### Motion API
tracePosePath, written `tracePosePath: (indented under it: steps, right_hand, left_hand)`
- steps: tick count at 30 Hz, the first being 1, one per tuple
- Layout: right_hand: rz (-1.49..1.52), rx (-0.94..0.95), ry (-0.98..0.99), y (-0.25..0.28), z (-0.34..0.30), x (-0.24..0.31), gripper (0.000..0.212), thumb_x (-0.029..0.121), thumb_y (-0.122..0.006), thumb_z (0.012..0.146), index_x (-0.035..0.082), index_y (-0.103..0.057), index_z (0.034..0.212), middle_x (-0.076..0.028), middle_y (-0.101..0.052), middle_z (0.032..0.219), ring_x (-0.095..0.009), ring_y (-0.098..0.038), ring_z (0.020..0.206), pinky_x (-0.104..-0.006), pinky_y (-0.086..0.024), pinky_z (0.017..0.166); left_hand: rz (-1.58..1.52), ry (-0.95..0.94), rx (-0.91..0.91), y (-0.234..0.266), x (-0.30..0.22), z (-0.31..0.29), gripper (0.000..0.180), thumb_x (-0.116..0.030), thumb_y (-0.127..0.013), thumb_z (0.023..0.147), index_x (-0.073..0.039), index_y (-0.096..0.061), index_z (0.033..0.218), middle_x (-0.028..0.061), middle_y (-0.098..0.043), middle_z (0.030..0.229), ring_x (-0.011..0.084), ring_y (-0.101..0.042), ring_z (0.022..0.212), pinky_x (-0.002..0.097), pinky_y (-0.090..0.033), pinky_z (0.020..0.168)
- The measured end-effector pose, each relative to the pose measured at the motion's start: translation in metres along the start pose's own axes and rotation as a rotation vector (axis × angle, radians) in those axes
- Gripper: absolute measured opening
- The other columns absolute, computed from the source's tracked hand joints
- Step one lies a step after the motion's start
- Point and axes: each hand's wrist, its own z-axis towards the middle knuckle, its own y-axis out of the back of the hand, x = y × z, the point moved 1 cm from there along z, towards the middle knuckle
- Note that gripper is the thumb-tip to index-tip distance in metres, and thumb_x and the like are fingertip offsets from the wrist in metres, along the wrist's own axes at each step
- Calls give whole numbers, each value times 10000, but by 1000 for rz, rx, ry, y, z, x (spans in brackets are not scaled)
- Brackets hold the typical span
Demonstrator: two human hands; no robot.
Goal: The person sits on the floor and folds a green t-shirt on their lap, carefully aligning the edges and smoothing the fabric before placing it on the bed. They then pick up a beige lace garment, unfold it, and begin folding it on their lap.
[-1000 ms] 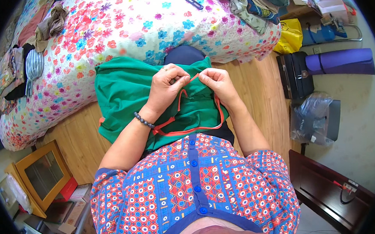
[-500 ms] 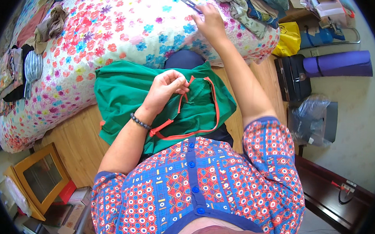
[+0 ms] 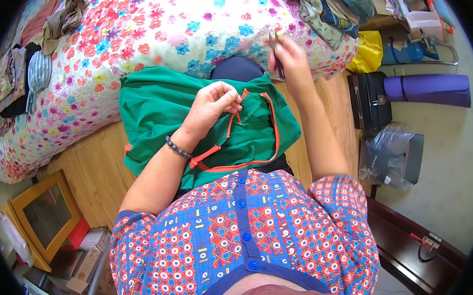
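A green garment [image 3: 157,101] with orange trim [image 3: 276,129] lies spread over my lap. My left hand [image 3: 212,106], with a dark bead bracelet [image 3: 177,148] at the wrist, pinches the trimmed edge near the garment's opening. An orange strip dangles just below those fingertips. Up and to the right, over the near side of the bed, my right hand [image 3: 294,64] grips small thread snips [image 3: 279,66] with dark handles. Their blades point away from me, and motion blurs them somewhat. The snips are apart from the cloth.
Ahead stands a bed with a floral cover [image 3: 146,31], with folded clothes [image 3: 319,16] at its far right. A black case [image 3: 368,100], a purple rolled mat [image 3: 430,88] and a yellow bag [image 3: 367,51] are on the right. A wooden-framed cabinet [image 3: 50,217] stands lower left.
My right hand has lifted the snips off the bed and brought them nearer and to the right, turned more upright. My left hand keeps its pinch on the garment's edge.
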Motion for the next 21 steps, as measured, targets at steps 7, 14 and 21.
tracePosePath:
  steps: [7,14,21]
  right_hand:
    - [-539,-118,197,-38,-109,0,244,105,-701,825,54,-631,1053,-113,-562,810,-248,-590,675,-348,-485,612]
    - [-778,-192,337,-48,-104,-1,285,152,-686,841,69,-657,1112,-107,-562,840,-274,-609,702,-373,-495,604]
    - [-1092,-214,478,-55,-98,-8,356,198,-667,853,57,-629,1178,-103,-563,844,-265,-624,722,-360,-515,611]
  left_hand:
    - [42,-56,0,-2,0,1,155,-171,-576,975,-18,-598,972,52,-653,916,112,-641,817,237,-525,745]
    - [76,-110,-33,-1,2,-1,147,-153,-580,971,-8,-602,970,55,-649,915,117,-641,809,239,-524,739]
    - [133,-145,-21,-3,4,0,137,-138,-592,964,-2,-605,970,49,-649,901,109,-633,797,238,-523,731]
